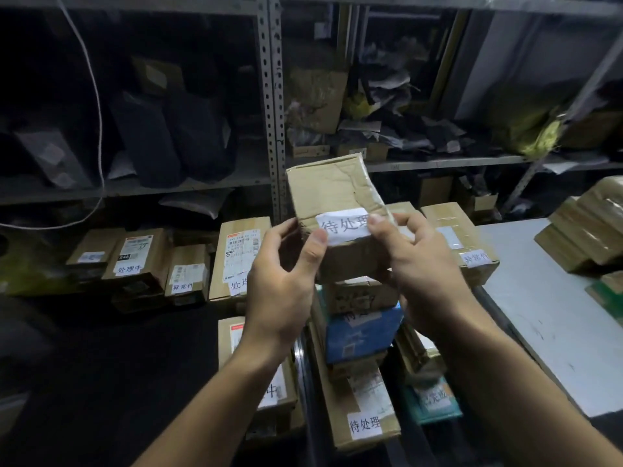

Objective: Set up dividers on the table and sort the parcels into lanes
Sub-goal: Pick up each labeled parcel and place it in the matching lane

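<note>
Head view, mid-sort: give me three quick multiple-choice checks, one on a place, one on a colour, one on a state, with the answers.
1. Where does the white table lie?
A. at the right of the view
B. at the far left
C. on a shelf

2. What colour is the parcel just below the held box's stack-mate?
A. red
B. blue
C. yellow

3. How is the held box kept up?
A. resting flat on the table
B. by the left hand alone
C. in the grip of both hands

Answers:
1 A, its pale top runs along the right edge.
2 B, its side shows blue under the brown carton.
3 C, the left hand and right hand both curl round it, thumbs on its white label, and it sits raised in front of the shelves.
</note>
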